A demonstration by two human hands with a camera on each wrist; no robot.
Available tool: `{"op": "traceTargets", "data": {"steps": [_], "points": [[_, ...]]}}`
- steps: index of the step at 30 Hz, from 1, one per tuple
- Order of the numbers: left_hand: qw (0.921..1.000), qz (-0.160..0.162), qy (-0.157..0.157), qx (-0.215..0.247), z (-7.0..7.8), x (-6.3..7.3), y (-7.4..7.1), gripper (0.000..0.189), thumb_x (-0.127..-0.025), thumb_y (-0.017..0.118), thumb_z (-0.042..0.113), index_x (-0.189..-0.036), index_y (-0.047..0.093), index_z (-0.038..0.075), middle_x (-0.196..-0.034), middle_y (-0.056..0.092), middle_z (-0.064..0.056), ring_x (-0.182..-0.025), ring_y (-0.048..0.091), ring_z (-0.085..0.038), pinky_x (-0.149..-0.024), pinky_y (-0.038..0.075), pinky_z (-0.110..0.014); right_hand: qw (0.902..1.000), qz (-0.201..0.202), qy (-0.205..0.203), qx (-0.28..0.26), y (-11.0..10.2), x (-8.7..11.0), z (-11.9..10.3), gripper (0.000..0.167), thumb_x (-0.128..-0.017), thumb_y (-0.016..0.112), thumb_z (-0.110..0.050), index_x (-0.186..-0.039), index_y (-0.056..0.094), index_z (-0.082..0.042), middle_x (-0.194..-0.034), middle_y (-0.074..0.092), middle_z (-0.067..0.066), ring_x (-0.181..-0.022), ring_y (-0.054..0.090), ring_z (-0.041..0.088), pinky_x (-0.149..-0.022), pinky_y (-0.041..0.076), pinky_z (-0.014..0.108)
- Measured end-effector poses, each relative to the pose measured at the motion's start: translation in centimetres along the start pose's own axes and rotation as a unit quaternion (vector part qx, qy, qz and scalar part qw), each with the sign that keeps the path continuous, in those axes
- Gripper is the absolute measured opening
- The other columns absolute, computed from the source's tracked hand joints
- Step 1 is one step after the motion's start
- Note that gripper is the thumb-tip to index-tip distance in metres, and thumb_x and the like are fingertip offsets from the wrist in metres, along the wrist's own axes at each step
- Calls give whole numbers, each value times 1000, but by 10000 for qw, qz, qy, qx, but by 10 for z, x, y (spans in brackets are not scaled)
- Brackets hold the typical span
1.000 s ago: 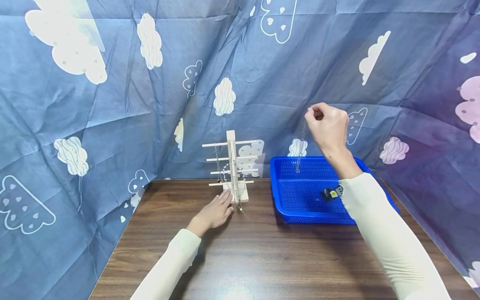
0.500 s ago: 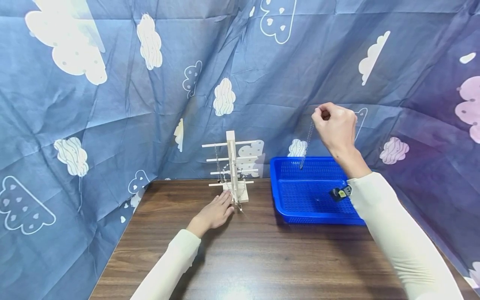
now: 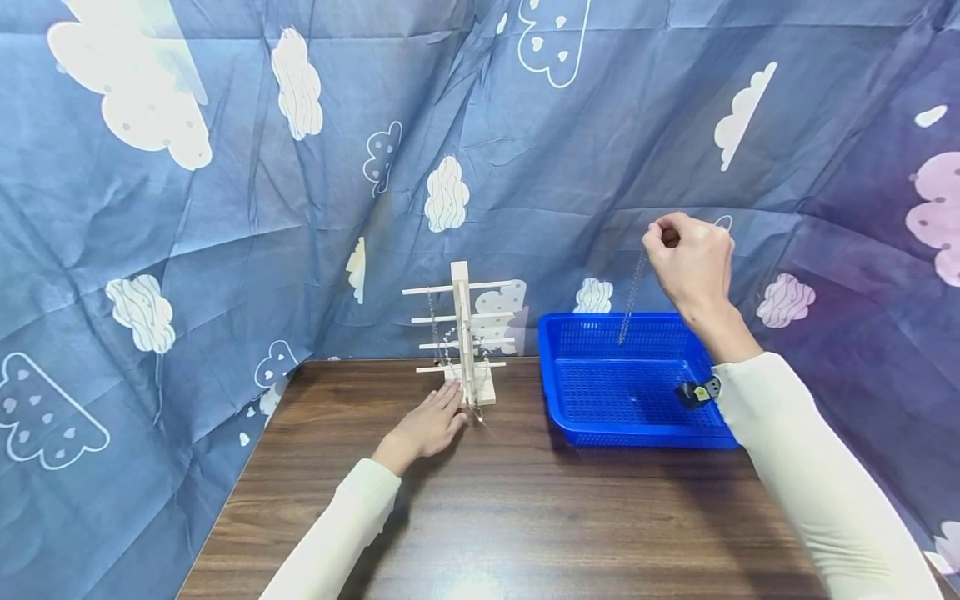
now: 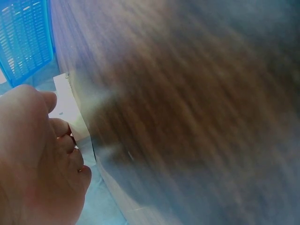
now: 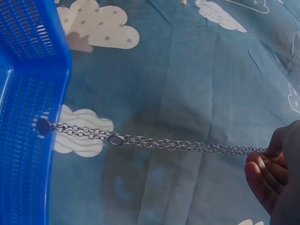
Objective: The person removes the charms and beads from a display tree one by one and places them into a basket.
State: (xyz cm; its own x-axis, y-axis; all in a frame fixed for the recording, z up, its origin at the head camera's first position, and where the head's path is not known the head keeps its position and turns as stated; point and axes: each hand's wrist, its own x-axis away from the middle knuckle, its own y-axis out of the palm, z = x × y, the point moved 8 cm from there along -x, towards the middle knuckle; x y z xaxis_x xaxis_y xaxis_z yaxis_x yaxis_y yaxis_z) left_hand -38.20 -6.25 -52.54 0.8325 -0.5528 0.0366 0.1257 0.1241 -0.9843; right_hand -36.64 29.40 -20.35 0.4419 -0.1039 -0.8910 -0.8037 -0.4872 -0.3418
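My right hand (image 3: 696, 265) pinches a silver chain necklace (image 5: 206, 149) high over the blue basket (image 3: 549, 387). Doubled, the chain hangs down toward the basket, and a small round pendant (image 5: 43, 126) dangles at its lower end. Fingers extended, my left hand (image 3: 426, 425) rests at the base (image 3: 486, 392) of a pale wooden necklace stand (image 3: 463, 321). Several chains and bead strands hang from the stand's crossbars, mostly on the lower ones. One necklace droops past the base's front edge.
Against the back of the brown wood table (image 3: 487, 508), the basket stands to the right of the necklace stand. A blue curtain (image 3: 247, 200) with a cloud print hangs behind and at both sides. A small black device (image 3: 697, 392) sits at my right wrist.
My right hand has moved to the right, carrying the necklace farther from the stand and over the basket's middle. The left hand stays at the base.
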Motion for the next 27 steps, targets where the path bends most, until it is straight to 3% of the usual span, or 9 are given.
{"op": "traceTargets", "data": {"steps": [27], "points": [[10000,56,57,41,0,1,-1,62,-117,33,33,-165,30,-6,-176,23,-23,-165,21,-38,-135,25,-51,9993,-241,-67,290,9,31,30,21,-94,64,-13,-86,77,0,-71,72,18,-61,65,39,-63,50,58]]}}
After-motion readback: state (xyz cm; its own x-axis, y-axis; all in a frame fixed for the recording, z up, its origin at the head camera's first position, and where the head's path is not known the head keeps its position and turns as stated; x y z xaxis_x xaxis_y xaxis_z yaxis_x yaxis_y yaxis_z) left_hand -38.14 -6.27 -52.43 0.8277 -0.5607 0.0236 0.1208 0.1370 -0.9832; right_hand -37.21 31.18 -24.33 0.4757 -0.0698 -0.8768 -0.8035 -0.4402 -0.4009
